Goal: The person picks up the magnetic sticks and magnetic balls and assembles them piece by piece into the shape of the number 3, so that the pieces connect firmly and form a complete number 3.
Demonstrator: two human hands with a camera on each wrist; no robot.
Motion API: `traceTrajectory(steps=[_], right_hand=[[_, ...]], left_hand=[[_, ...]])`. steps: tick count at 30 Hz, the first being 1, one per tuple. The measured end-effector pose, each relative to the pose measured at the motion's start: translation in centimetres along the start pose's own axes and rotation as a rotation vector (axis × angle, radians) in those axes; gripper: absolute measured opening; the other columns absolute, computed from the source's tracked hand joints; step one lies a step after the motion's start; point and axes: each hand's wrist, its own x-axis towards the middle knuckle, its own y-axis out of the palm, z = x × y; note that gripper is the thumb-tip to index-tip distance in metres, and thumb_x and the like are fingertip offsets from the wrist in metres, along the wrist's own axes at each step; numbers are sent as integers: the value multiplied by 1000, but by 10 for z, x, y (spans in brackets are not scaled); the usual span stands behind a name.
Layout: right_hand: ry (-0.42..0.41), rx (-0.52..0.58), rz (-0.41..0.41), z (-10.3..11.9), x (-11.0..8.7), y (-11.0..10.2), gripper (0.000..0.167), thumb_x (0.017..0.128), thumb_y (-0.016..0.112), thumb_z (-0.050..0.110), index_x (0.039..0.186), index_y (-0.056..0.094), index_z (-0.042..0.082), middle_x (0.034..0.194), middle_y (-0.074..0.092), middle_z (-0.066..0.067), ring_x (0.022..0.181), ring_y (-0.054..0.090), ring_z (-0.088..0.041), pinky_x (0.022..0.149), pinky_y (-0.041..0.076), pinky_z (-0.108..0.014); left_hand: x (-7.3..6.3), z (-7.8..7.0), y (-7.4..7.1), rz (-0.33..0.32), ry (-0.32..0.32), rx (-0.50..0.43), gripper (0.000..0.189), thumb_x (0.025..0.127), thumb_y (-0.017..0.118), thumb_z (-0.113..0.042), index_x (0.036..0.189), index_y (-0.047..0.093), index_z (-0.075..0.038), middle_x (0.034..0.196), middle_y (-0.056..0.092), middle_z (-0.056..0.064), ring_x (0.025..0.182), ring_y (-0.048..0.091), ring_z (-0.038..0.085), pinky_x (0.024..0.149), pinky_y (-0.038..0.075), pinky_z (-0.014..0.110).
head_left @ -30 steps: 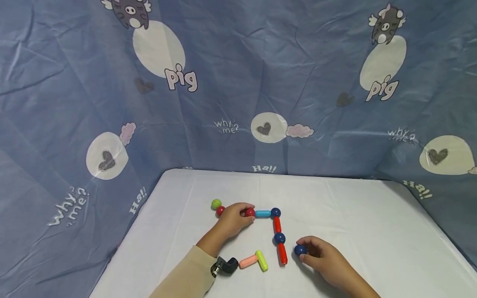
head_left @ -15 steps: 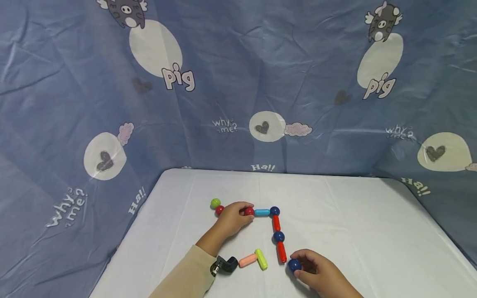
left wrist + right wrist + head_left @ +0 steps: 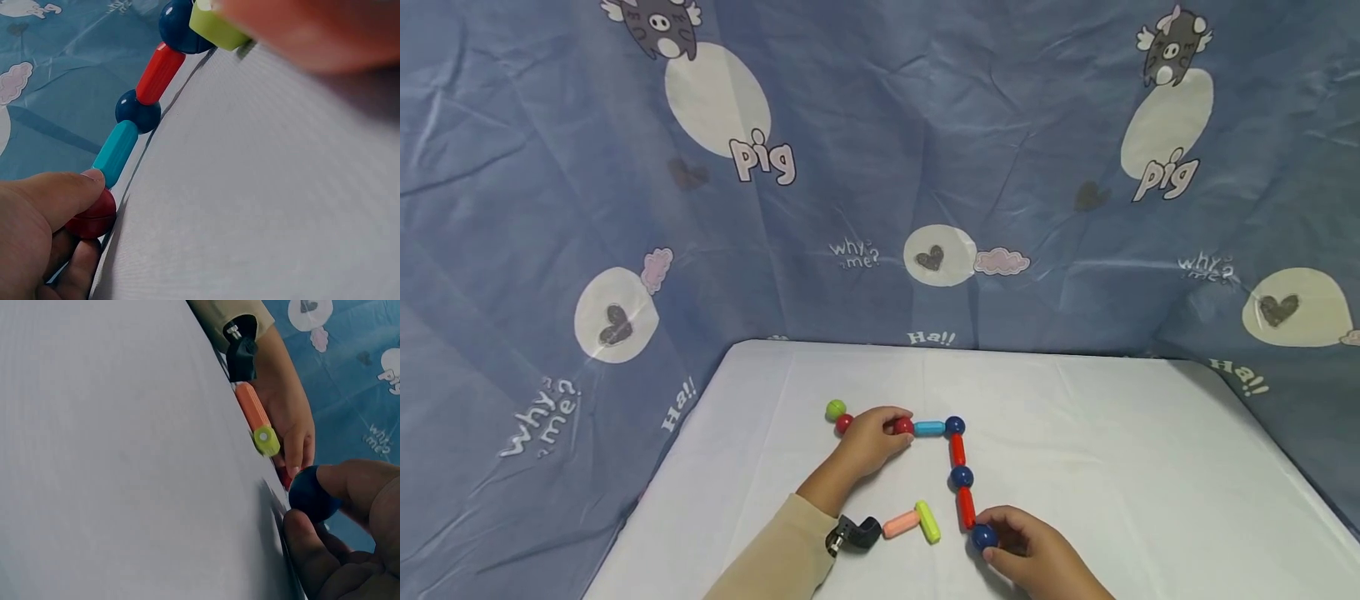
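The right hand (image 3: 1030, 554) pinches a dark blue ball (image 3: 983, 537) at the near end of the lower red rod (image 3: 966, 507). The left hand (image 3: 868, 442) pinches the red ball (image 3: 903, 427) at the chain's far left. Risk: an off-axis push may swing the rod and break the magnetic chain.

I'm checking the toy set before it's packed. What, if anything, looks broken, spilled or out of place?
Nothing stands out. The orange rod and green rod lie loose beside the joined chain, undamaged.

Blue ball (image 3: 983, 537), red stick (image 3: 966, 507), cyan stick (image 3: 929, 428) — white table (image 3: 1112, 442), blue pig-print cloth (image 3: 550, 167)
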Motion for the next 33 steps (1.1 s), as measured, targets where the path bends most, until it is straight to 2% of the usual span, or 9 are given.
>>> traceTrajectory(steps=[7, 13, 19, 23, 27, 30, 33], right_hand=[[-28, -7, 18, 3, -1, 5, 34, 88, 85, 20, 119, 72, 16, 111, 75, 2, 97, 69, -16, 87, 62, -43], [-61, -35, -12, 3, -2, 8, 35, 87, 85, 25, 119, 73, 19, 110, 76, 7, 96, 70, -13, 84, 62, -34], [-81, -37, -18, 3, -1, 10, 34, 87, 85, 23, 119, 73, 18, 109, 75, 7, 94, 69, -12, 83, 62, -33], [-85, -52, -14, 3, 0, 11, 33, 88, 84, 20, 118, 73, 17, 108, 75, 6, 94, 69, -12, 83, 62, -35], [-74, -66, -11, 4, 4, 9, 32, 88, 83, 20, 118, 73, 18, 107, 74, 7, 95, 68, -13, 83, 62, -36], [-65, -51, -13, 6, 6, 8, 32, 89, 83, 17, 119, 72, 17, 107, 74, 5, 95, 68, -14, 83, 62, -38], [-49, -41, -20, 7, 8, 8, 31, 89, 82, 15, 118, 72, 16, 108, 74, 4, 96, 69, -15, 85, 62, -40]], left_hand=[[0, 1, 0, 5, 7, -14, 38, 91, 83, -24, 128, 73, -24, 134, 69, 2, 123, 65, 21, 102, 57, 42], [0, 0, 0, 3, 7, 2, 38, 91, 82, -23, 129, 73, -24, 134, 69, 3, 124, 64, 22, 102, 57, 43], [-1, -1, 0, -4, 8, 11, 42, 91, 83, -22, 131, 72, -22, 135, 69, 4, 125, 64, 23, 102, 57, 43], [-3, -5, 3, -22, -2, 11, 47, 91, 82, -23, 136, 69, -18, 138, 68, 6, 128, 64, 25, 104, 56, 44], [-7, -12, 5, -65, -9, 27, 48, 94, 78, -26, 138, 66, -10, 137, 66, 14, 128, 63, 29, 105, 54, 47], [-14, -18, 6, -106, -14, 31, 53, 96, 75, -27, 140, 62, -2, 133, 62, 19, 123, 64, 31, 104, 55, 47], [-25, -23, 6, -126, -29, 27, 56, 96, 74, -26, 141, 58, 3, 126, 60, 19, 114, 65, 28, 100, 57, 46]])
